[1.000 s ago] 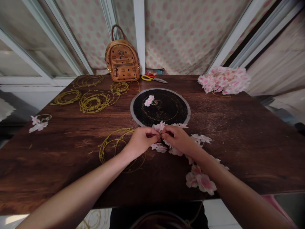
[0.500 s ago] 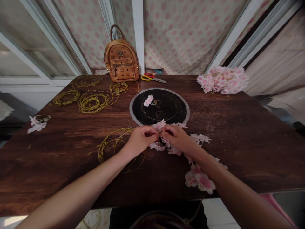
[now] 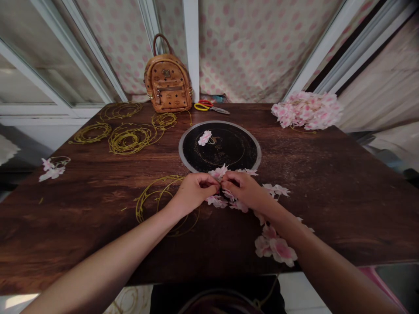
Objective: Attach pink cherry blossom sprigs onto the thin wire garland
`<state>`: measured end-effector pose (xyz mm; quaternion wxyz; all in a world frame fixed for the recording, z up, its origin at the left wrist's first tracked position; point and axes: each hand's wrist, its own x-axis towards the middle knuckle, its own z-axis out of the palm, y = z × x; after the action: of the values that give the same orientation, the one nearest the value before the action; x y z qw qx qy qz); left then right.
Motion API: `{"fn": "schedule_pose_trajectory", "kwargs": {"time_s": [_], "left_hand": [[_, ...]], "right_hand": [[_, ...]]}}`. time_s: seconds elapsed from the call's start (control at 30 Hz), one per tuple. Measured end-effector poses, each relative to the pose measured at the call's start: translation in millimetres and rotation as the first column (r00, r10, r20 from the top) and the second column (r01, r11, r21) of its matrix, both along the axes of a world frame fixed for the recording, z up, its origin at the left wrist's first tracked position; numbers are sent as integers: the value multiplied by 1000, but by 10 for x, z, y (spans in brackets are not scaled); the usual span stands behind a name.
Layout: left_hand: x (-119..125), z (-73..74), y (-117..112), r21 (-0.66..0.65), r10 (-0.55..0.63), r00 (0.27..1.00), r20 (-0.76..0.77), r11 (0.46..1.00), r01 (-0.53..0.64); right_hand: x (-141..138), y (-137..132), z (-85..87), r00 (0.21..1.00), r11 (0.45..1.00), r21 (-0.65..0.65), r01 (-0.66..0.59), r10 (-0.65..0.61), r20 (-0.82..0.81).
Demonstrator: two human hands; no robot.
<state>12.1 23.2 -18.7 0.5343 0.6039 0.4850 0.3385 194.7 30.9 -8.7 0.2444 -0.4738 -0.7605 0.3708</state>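
My left hand point(image 3: 197, 191) and my right hand point(image 3: 241, 188) meet just in front of a round black mat, thumbs and fingers pinched together. Between them is a garland of pink and white artificial flowers point(image 3: 218, 172), gripped by both hands. The exact spot they pinch is hidden behind my fingers. More blossoms of the garland point(image 3: 276, 247) trail under my right wrist toward the table's front edge. Beside my left hand lies a loose coil of yellow-green stem wire point(image 3: 144, 198), partly under my forearm.
On the round mat point(image 3: 244, 152) lies one small flower sprig point(image 3: 204, 138). Behind it are scissors point(image 3: 211, 106) and a brown backpack point(image 3: 168, 85). Several wire coils point(image 3: 129, 138) lie back left, a flower pair point(image 3: 52, 170) far left, a flower heap point(image 3: 307, 110) back right.
The whole view has shifted very slightly. Both hands stay pinched at the same place on the garland, with hardly any visible movement.
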Motion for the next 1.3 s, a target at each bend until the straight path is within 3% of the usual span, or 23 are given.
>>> {"fn": "schedule_pose_trajectory", "kwargs": {"time_s": [0.3,0.63,0.87,1.3], "left_hand": [[-25,-68,18,19,-32,999,24,999,32],[-16,-72,15,-21,-28,997,70,999,29],[-12,-37,8,-25,-23,1000,19,999,24],[-15,-47,19,-2,-6,999,44,1000,6]], "right_hand": [[12,-3,-28,1000,999,27,-29,29,7],[3,3,-17,1000,1000,10,-13,13,11],[-9,-14,16,998,1000,-7,-28,28,50],[-8,6,4,998,999,37,0,-2,60]]}}
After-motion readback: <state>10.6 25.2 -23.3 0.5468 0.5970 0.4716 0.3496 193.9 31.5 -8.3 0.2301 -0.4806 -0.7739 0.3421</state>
